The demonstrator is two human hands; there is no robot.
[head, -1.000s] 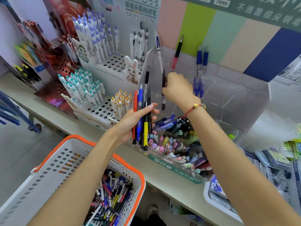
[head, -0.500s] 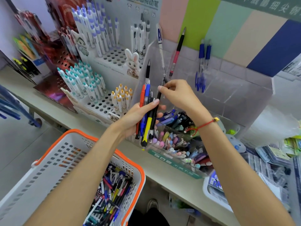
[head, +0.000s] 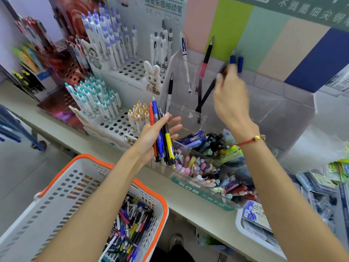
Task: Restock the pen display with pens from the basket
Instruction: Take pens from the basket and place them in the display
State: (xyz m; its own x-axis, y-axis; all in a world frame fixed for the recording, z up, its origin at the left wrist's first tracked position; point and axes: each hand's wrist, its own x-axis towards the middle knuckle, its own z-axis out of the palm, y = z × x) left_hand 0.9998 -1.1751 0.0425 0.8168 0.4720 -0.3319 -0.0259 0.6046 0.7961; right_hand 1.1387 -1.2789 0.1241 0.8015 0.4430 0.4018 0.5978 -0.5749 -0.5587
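My left hand (head: 154,137) holds a bundle of pens (head: 162,135), red, blue, black and yellow, upright in front of the clear acrylic pen display (head: 273,110). My right hand (head: 230,95) is raised over the display and pinches a black pen (head: 208,92) that slants down into a back compartment. A few pens stand in the display: a black and white one (head: 170,91), a white one (head: 186,63), a red and black one (head: 204,63) and two blue ones (head: 239,61). The white basket with an orange rim (head: 56,195) sits at lower left with several loose pens (head: 130,229) inside.
White perforated stands (head: 122,121) with rows of pens and a rabbit figure (head: 153,76) fill the shelf's left side. The display's front bins (head: 204,167) hold mixed pens. Packaged goods lie in a white tray (head: 251,224) at the right. The shelf edge (head: 113,152) runs diagonally.
My right hand took a black pen from the bundle in my left hand and lifted it up and right into the display. The left hand's bundle stayed roughly in place.
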